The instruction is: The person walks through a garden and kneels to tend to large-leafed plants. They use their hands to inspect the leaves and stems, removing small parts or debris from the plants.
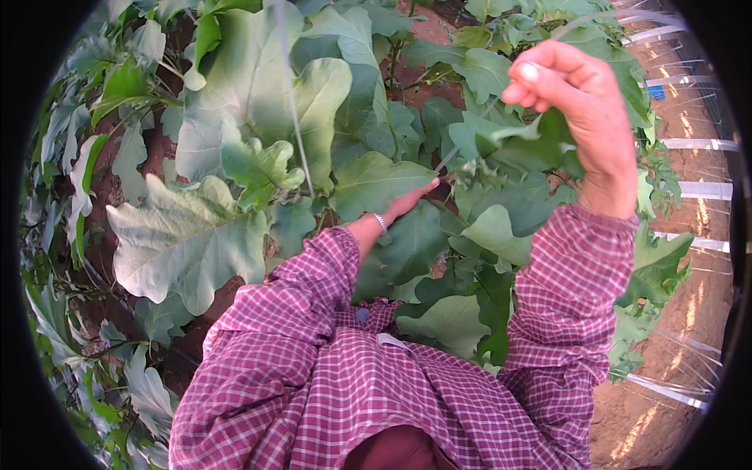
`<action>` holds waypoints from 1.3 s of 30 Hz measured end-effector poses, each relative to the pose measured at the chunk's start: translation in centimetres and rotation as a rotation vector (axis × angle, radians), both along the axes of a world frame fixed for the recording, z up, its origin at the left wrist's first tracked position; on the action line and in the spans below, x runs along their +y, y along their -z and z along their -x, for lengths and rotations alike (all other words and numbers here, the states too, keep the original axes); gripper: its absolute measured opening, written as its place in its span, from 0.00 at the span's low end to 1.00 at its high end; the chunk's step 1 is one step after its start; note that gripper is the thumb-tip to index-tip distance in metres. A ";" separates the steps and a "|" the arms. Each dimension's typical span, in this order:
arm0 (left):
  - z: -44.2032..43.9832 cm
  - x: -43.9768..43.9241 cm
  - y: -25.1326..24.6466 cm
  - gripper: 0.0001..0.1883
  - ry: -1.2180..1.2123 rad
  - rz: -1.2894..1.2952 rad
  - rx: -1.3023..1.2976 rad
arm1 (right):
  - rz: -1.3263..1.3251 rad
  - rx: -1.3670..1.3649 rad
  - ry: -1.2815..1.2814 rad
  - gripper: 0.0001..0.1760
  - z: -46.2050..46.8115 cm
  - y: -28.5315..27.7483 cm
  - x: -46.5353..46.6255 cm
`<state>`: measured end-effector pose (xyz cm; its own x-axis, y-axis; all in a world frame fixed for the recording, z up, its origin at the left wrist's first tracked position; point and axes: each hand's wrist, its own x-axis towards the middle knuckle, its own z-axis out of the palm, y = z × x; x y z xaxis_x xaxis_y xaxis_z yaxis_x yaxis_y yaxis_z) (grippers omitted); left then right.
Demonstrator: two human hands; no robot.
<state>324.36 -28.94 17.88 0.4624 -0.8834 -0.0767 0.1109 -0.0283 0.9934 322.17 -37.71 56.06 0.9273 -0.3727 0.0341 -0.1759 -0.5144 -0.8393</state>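
Note:
My right hand is raised at the upper right, thumb and fingers pinched together on a thin white string. One part of the string slants down from the hand to an eggplant stem among the leaves; another part curves away above the hand. My left hand, with a silvery bracelet at the wrist, reaches into the plant beside that stem. A broad green leaf hides most of its fingers, so its grip cannot be made out.
A second string hangs at the upper left, running down to a leafy shoot. Large lobed leaves crowd around both arms. Along the right lies bare soil, with white strips beside it and a small blue object.

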 end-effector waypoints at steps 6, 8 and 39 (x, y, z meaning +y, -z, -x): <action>-1.7 -2.8 -3.3 0.26 -0.399 -0.130 -0.133 | 0.324 -0.258 0.296 0.18 1.4 -2.5 11.0; -0.7 -0.1 -4.2 0.29 -0.309 -0.078 -0.017 | 0.285 -0.406 0.468 0.20 2.7 -0.2 13.0; -9.4 38.9 -14.7 0.17 -0.035 -0.512 0.200 | -1.368 0.155 0.780 0.15 -6.2 41.0 18.0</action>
<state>333.78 9.98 32.58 0.4232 -0.6945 -0.5819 0.3053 -0.4954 0.8133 328.39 -19.73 15.04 0.4630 -0.4079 -0.7869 -0.1491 0.8393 -0.5228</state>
